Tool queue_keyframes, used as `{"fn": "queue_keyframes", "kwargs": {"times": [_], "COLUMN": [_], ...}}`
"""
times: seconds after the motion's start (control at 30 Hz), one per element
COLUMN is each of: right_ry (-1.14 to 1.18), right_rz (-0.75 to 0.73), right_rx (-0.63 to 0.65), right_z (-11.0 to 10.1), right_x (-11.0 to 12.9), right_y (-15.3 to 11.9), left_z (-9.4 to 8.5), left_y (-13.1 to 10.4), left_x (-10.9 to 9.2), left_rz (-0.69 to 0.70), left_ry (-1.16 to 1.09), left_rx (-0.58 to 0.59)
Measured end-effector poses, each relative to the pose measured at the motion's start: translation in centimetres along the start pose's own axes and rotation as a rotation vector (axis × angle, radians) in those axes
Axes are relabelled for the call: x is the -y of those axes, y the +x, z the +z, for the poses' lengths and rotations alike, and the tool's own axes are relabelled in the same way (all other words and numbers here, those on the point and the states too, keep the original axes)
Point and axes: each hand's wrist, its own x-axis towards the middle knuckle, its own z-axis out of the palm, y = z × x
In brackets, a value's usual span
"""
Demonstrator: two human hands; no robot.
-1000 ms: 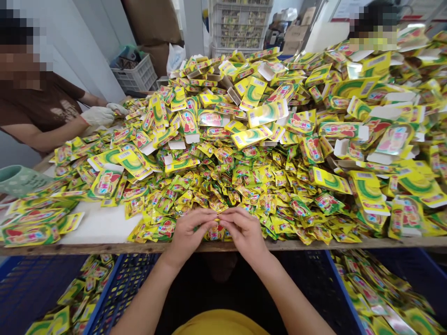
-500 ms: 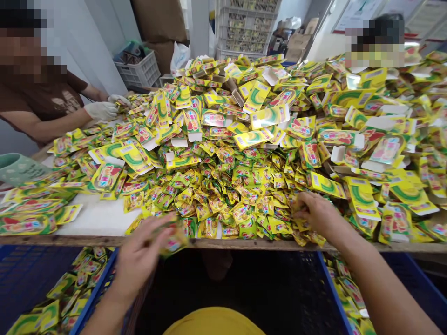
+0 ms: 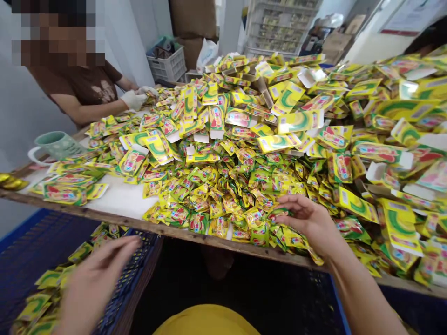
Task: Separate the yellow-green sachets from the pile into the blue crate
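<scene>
My left hand [image 3: 99,279] is over the blue crate [image 3: 21,242] at lower left, blurred by motion. Its fingers are stretched out, and no packet shows in them. On the table's near side, my right hand [image 3: 307,221] pinches a small shiny green-and-red packet [image 3: 279,214] between thumb and fingers. Around it lies a heap of small yellow-green foil packets [image 3: 223,202]. Yellow printed cardboard boxes [image 3: 300,122] are piled behind and to the right. Similar packets [image 3: 37,304] lie inside the crate.
Across the table at left, a co-worker's gloved hands [image 3: 134,99] handle packets. A green mug [image 3: 57,145] stands near the left end. The wooden table edge [image 3: 104,216] runs in front of me. A yellow round surface [image 3: 206,321] is below. Stacked crates [image 3: 279,28] stand behind.
My left hand has moved down and left from the table edge to the crate, and the packet it held is no longer seen. My right hand now pinches a packet. The view has turned left.
</scene>
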Motion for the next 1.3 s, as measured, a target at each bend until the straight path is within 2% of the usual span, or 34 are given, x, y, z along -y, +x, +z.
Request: {"fn": "queue_keyframes", "kwargs": {"times": [0.1,0.13,0.2,0.27,0.37,0.5,0.57,0.77,0.83,0.97,1.07,1.2,1.3], "right_ry": [0.127,0.151,0.18,0.198,0.198,0.047,0.034,0.287,0.328,0.312,0.393,0.299,0.205], "right_rz": [-0.077,-0.097,-0.101,-0.042,0.031,-0.08,-0.108,0.1,0.09,0.097,0.109,0.069,0.073], "right_rx": [0.057,0.038,-0.082,-0.186,-0.164,-0.172,-0.179,-0.057,-0.055,-0.125,-0.058,-0.009,0.024], "right_z": [3.6,4.9,6.8,7.7,7.4,7.0,7.3,8.7,9.0,9.1,9.1,9.2,9.0], "right_x": [1.6,1.6,0.8,-0.4,-1.6,-1.5,-1.6,-3.3,-3.6,-3.4,-3.3,-3.6,-3.8], "right_y": [-2.8,-3.6,-4.7,-5.3,-6.0,-6.8,-6.8,-6.4,-6.4,-6.9,-7.0,-7.2,-7.7], "left_z": [8.0,10.3,13.7,15.4,15.7,15.6,15.6,15.4,15.3,14.9,14.9,15.6,16.0], "left_y": [-2.0,-2.5,-3.5,-4.0,-4.3,-4.6,-4.8,-4.6,-4.6,-4.6,-4.6,-4.9,-5.0], "left_x": [-6.7,-8.5,-10.8,-11.3,-10.3,-9.3,-9.2,-8.9,-8.8,-9.0,-9.3,-8.9,-8.1], "left_rz": [0.066,0.061,0.052,0.045,0.024,-0.177,-0.212,-0.081,-0.104,-0.206,-0.22,-0.081,0.007], "left_ry": [-0.382,-0.506,-0.64,-0.681,-0.699,-0.855,-0.898,-0.767,-0.807,-0.884,-0.889,-0.793,-0.721], "left_rx": [0.591,0.714,0.818,0.804,0.803,0.905,0.939,0.828,0.839,0.962,0.904,0.758,0.762]}}
